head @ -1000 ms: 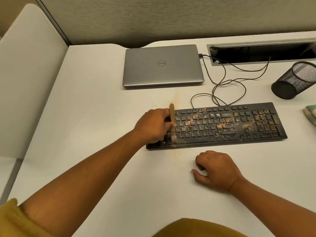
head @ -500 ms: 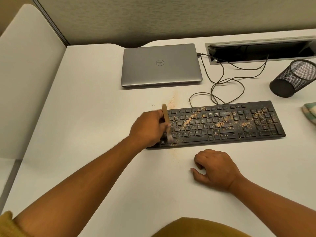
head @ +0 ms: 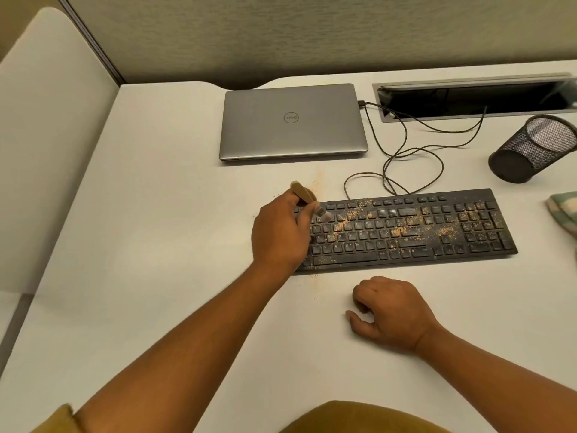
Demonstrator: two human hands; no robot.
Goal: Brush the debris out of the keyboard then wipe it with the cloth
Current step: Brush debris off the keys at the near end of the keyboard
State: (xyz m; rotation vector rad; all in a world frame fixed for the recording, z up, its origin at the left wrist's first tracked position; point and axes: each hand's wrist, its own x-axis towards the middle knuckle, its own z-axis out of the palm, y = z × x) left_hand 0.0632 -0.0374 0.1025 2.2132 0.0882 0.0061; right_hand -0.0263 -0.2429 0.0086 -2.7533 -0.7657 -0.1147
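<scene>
Keyboard, centre right: orange debris across most keys, trace on counter by its left end. Left hand grips brush, bristles at top-left keys. Right hand idle, loosely curled, empty, on counter. Cloth untouched, right edge. I judge brushing early, wiping pending.

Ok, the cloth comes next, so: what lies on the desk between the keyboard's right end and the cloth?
Nothing: the head view shows bare desk between keyboard and cloth; the mesh cup stands farther back.

Blk keyboard, orange debris; grey laptop.
</scene>
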